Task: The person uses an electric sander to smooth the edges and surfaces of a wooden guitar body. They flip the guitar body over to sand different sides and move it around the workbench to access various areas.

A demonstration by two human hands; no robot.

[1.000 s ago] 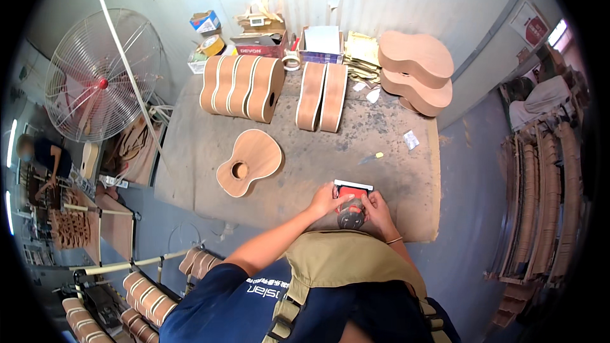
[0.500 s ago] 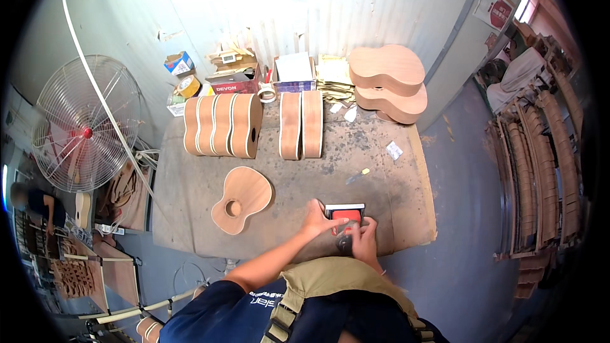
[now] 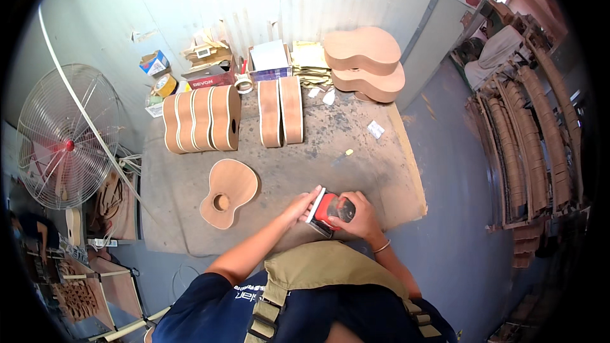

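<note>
My left hand (image 3: 298,206) grips the white-edged pad at the left side of a red and black power sander (image 3: 328,211); my right hand (image 3: 361,220) is wrapped over the sander's dark top. Both are over the worn bench (image 3: 381,178), near its front edge. Left of them lies a pale wooden guitar body (image 3: 235,181) with a round soundhole. Behind, four wavy-sided bodies with white binding (image 3: 202,117) stand in a row, beside a pair of narrower ones (image 3: 281,111).
Two stacked bodies (image 3: 362,47), cardboard boxes (image 3: 210,73) and yellow sheets (image 3: 309,57) line the back wall. A large fan (image 3: 69,145) and hanging cable are at the left, with a co-worker (image 3: 35,228) below. Racks of curved wooden pieces (image 3: 527,140) stand at the right.
The sander has turned from white edge across the top to white edge along the left. My right hand has moved onto its top. The whole view has shifted slightly.
</note>
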